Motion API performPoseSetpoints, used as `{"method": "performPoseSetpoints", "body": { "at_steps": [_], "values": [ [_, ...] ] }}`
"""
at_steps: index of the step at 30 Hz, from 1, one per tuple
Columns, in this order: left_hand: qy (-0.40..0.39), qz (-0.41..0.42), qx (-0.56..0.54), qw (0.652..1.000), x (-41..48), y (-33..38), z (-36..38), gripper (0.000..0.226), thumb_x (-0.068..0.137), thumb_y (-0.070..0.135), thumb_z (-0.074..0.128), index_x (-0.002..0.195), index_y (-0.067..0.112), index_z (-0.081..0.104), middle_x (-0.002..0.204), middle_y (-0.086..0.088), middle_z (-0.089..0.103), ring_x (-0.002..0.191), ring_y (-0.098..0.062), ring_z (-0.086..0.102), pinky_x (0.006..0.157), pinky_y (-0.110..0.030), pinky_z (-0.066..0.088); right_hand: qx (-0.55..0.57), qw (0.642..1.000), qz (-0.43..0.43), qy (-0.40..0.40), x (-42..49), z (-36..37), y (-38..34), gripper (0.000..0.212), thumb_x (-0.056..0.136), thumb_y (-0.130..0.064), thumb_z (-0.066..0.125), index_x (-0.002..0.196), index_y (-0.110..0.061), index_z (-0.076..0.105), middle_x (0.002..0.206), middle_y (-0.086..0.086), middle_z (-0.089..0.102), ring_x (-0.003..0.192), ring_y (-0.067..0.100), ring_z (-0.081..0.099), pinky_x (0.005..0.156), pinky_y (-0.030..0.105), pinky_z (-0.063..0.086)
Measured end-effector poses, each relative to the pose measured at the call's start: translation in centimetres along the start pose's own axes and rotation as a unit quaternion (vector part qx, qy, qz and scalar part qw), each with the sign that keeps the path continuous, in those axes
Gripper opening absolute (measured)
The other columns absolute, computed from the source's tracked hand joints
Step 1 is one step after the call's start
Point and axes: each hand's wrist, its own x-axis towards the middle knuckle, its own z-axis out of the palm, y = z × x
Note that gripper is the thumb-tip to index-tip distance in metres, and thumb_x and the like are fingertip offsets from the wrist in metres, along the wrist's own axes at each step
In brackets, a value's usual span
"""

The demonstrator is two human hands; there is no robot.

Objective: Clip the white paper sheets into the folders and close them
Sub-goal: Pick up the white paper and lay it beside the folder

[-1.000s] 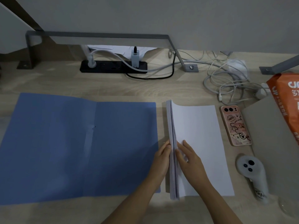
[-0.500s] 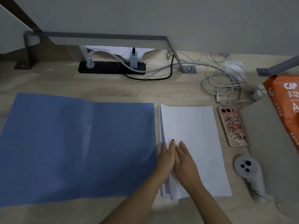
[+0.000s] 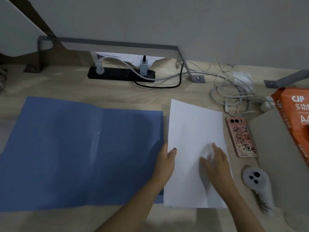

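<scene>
White paper sheets (image 3: 194, 131), a thin rectangular stack, lie flat on the pale wooden desk (image 3: 50, 86) and are held at their near left edge. The left hand (image 3: 165, 163) pinches that edge with the thumb on top. Its fingers are out of sight beneath, so the hold is narrow and on the stack alone. The right hand (image 3: 215, 163) is motion-blurred. Its fingers appear spread flat on the top sheet just right of the grip, pressing and holding nothing.

Risks, as judged:
- A one-edge pinch may let the lower sheets fan or slide out when the stack is lifted.
- The far end, well beyond the grip, is unsupported and may sag or crease.
- No clip or fastener can be made out on the folder, only a small dark mark at its crease, so where the sheets must seat is uncertain.

Edges and room:
- Immediately left of the grip lies the flat, opened blue card folder (image 3: 66, 148), its right edge just beside the stack. Both leaves are bare, giving broad room on that side.
- Right of the pressing hand the margin is tight. A pink cartoon-cased phone (image 3: 240, 136) lies near the stack's right edge, and a white handheld controller (image 3: 257, 186) near its closest corner.
- A tangle of white cables (image 3: 234, 91) lies well beyond.
</scene>
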Motion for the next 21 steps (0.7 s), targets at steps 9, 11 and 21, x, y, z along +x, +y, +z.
{"method": "performPoseSetpoints", "body": {
  "at_steps": [9, 11, 21],
  "values": [
    [0.048, 0.053, -0.076, 0.995, -2.9, 1.3, -11.8, 0.029, 0.095, 0.017, 0.047, 0.120, 0.027, 0.056, 0.118, 0.014, 0.063, 0.108, -0.001, 0.059, 0.091, -0.017, 0.046, 0.385, 0.884, 0.114, -0.238, -2.1, -0.1, -3.9, 0.036, 0.082, -0.026, 0.059, 0.117, -0.019, 0.061, 0.110, 0.002, 0.071, 0.099, 0.022, 0.068, 0.086, 0.042, 0.050],
    [0.090, 0.056, -0.088, 0.990, -3.1, 0.5, -14.0, 0.034, 0.094, 0.017, 0.048, 0.126, 0.029, 0.052, 0.122, 0.018, 0.060, 0.110, 0.002, 0.056, 0.092, -0.016, 0.043, 0.376, 0.891, 0.098, -0.237, -2.9, 1.9, -5.2, 0.036, 0.080, -0.023, 0.060, 0.116, -0.023, 0.061, 0.109, -0.002, 0.072, 0.100, 0.022, 0.068, 0.090, 0.043, 0.049],
    [0.151, -0.024, -0.007, 0.988, -4.2, -4.1, -22.0, 0.017, 0.095, 0.014, 0.044, 0.109, 0.020, 0.050, 0.104, -0.002, 0.063, 0.096, -0.016, 0.060, 0.079, -0.024, 0.049, 0.323, 0.920, 0.127, -0.184, -4.9, 8.9, -7.6, 0.020, 0.088, -0.013, 0.056, 0.106, -0.017, 0.064, 0.102, 0.003, 0.069, 0.095, 0.028, 0.063, 0.084, 0.042, 0.050]
  ]
}}
